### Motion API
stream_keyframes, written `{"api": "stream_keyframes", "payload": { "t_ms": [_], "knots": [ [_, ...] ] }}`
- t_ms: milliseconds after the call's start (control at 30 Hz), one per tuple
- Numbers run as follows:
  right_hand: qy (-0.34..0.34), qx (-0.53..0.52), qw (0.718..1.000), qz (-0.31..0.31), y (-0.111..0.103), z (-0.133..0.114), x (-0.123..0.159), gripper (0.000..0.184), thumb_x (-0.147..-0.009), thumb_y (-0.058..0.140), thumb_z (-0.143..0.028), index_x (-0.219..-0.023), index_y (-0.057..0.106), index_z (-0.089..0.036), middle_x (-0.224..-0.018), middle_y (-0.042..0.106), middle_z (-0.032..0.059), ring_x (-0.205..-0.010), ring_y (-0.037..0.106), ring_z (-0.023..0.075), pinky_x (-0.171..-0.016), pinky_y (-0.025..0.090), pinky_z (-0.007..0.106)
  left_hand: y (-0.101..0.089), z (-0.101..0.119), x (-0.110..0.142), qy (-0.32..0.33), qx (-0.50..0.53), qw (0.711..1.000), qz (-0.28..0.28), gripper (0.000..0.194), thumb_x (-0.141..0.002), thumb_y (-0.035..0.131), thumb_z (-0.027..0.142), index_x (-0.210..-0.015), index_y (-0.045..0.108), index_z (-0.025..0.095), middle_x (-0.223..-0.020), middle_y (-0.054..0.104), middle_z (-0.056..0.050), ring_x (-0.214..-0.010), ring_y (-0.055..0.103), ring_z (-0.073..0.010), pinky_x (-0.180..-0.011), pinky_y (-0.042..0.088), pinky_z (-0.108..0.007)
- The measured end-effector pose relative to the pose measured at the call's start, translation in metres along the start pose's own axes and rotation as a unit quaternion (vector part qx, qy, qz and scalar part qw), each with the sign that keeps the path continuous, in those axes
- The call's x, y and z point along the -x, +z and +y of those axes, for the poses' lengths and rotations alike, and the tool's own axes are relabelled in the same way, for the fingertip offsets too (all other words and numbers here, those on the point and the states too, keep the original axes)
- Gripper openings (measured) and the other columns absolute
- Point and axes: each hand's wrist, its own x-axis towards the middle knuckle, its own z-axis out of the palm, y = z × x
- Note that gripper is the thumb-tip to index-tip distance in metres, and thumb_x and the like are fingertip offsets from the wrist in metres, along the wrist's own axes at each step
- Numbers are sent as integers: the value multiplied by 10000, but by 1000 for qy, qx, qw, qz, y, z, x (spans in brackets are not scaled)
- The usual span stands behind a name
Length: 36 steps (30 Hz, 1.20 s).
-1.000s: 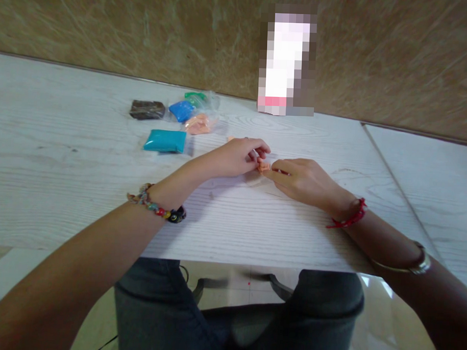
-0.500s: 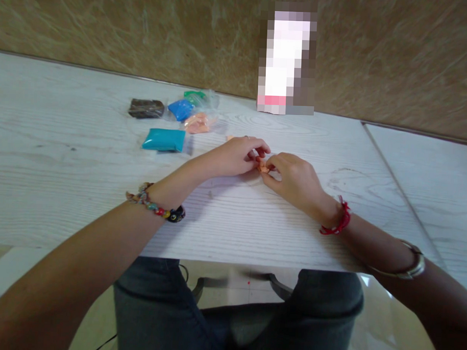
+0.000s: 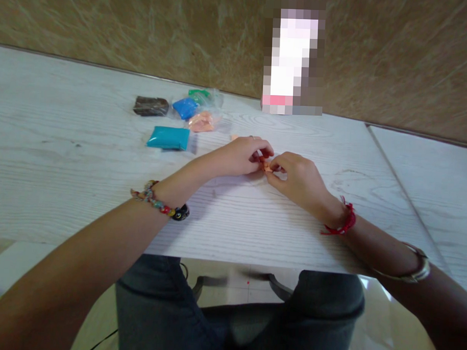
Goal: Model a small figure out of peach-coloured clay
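Observation:
Between the fingertips of my two hands is a small lump of orange modelling clay [image 3: 266, 167], partly hidden by the fingers. My left hand [image 3: 246, 154] comes in from the left, fingers curled and closed on the clay's near side. My right hand [image 3: 297, 173] pinches the other side of it with thumb and fingers. Just behind my left hand a small pale orange bit [image 3: 235, 137] lies on the table, mostly covered by that hand.
Left of my hands lie a teal packet [image 3: 168, 137], a brown packet [image 3: 150, 106], a blue packet [image 3: 185, 108], a green packet [image 3: 199, 95] and a peach-orange packet [image 3: 201, 121]. A blurred-out upright object [image 3: 291, 59] leans at the wall. The white table [image 3: 232, 221] ends near my legs.
The view has shifted slightly, so everything sits a little further right. My fingers have moved only slightly, and both hands still hold the orange clay.

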Motion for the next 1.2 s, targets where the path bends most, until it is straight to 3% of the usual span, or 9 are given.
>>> {"api": "stream_keyframes", "payload": {
  "t_ms": [533,800,1200],
  "knots": [
    [13,24,1000,6,1,-4,-1,91,-728,525,-186,-732,609,-149,-740,632,65,-665,545,163,-598,385,269,2,1,0,9,-3,1000,13,267,-692,522,65,-938,600,133,-912,624,-25,-802,574,-104,-699,435,-206],
    [-24,-5,1000,-10,-1,5,2,124,-777,517,-219,-783,619,-148,-788,651,63,-704,562,154,-646,407,263,1,2,-1,9,-15,1000,-5,249,-705,529,88,-936,614,123,-886,611,-34,-785,556,-109,-677,417,-206],
    [-23,70,997,-20,-1,0,1,155,-791,517,-210,-794,644,-121,-793,670,85,-728,590,178,-637,401,270,2,-1,-1,21,-13,1000,-3,226,-710,549,98,-926,614,118,-852,576,-30,-735,527,-88,-650,403,-188]
  ]
}}
